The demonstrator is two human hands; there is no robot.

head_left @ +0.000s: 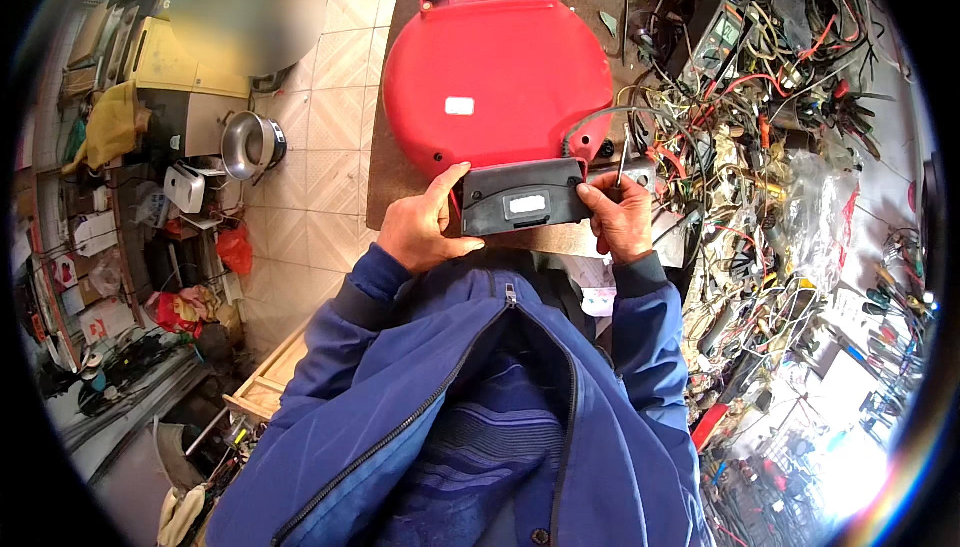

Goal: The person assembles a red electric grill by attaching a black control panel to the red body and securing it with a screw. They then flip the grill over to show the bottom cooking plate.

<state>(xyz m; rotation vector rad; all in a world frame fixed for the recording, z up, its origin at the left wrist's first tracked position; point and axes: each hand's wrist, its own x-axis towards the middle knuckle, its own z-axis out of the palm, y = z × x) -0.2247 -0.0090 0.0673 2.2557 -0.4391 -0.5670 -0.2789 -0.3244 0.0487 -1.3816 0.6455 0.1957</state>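
Note:
A round red appliance shell (500, 77) with a hinge-like bracket at its far end lies on the brown table. Along its near edge is a black plastic cover (525, 215) bearing a white label. My left hand (425, 222) grips the cover's left end between thumb and fingers. At the right end, my right hand (618, 215) is closed, its thumb and fingertip against the cover's corner. A thin metal rod (625, 155) stands up by the right fingers; its lower end is hidden. A dark cable (585, 122) curves over the shell's right side.
Tangled wires and tools (750, 157) crowd the right side, with a multimeter (718, 42) at the back. The brown tabletop (395, 182) ends on the left above a tiled floor (320, 147). A metal pan (245, 145) and a cluttered shelf stand farther left.

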